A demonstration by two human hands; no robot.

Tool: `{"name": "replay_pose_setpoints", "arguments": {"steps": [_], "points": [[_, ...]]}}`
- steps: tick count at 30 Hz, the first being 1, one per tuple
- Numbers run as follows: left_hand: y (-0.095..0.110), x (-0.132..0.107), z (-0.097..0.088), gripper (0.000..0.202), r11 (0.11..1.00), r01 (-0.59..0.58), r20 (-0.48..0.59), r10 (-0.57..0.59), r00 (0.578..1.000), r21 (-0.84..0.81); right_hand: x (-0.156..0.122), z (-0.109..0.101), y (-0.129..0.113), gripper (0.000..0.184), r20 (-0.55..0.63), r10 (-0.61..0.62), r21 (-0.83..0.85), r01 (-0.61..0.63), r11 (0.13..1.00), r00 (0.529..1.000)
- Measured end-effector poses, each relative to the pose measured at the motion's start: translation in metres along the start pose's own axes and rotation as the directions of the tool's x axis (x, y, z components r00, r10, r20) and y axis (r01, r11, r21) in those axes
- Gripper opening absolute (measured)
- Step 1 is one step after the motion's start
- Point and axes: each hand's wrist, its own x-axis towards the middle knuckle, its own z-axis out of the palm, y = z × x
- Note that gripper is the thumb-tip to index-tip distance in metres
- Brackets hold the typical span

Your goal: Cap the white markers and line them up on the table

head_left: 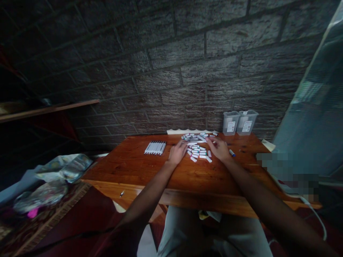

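My left hand [178,152] is at the left side of a loose pile of short white marker caps [195,151] with coloured ends. Its fingers are closed on a slim white marker [191,143] that points to the right. Across the pile, my right hand [220,150] has its thumb and fingers bent together at a white marker cap [200,138]; its grip is partly hidden. A row of white markers with black ends [155,147] lies side by side to the left. One blue-ended cap [232,153] lies apart, right of my right hand.
Two clear plastic bins [230,124] with labels stand at the wooden table's [118,160] back right. A white wavy-edged strip [184,131] lies along the back, against the brick wall [160,78]. Plastic bags [64,167] are at the left, and a white cable [316,210] hangs at the right.
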Motion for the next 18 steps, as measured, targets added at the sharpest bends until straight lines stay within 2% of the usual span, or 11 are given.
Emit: {"name": "replay_pose_setpoints", "arguments": {"steps": [3, 5, 9, 14, 16, 18], "points": [[-0.010, 0.001, -0.006, 0.030, 0.996, 0.073, -0.032, -0.075, 0.997, -0.050, 0.004, -0.010, 0.010, 0.049, -0.082, 0.263, -0.043, -0.267, 0.963, 0.961], [-0.016, 0.002, -0.009, 0.030, 0.991, 0.096, -0.059, -0.101, 0.993, -0.090, 0.006, -0.013, 0.016, 0.053, -0.083, 0.349, -0.070, -0.355, 0.932, 0.933], [-0.025, 0.001, -0.012, 0.026, 0.975, 0.202, -0.060, -0.208, 0.976, -0.089, 0.006, -0.013, 0.021, 0.055, -0.071, 0.357, -0.082, -0.362, 0.929, 0.932], [-0.030, -0.003, -0.009, 0.030, 0.915, 0.397, 0.111, -0.404, 0.908, 0.075, 0.004, -0.010, 0.018, 0.056, -0.030, 0.322, -0.103, -0.323, 0.941, 0.946], [-0.031, -0.004, -0.007, 0.031, 0.898, 0.421, 0.160, -0.438, 0.885, 0.131, 0.004, -0.010, 0.018, 0.055, -0.025, 0.318, -0.106, -0.319, 0.942, 0.948], [-0.032, -0.004, -0.006, 0.035, 0.897, 0.416, 0.160, -0.438, 0.885, 0.153, 0.004, -0.010, 0.018, 0.054, -0.018, 0.319, -0.100, -0.320, 0.942, 0.947]]}}
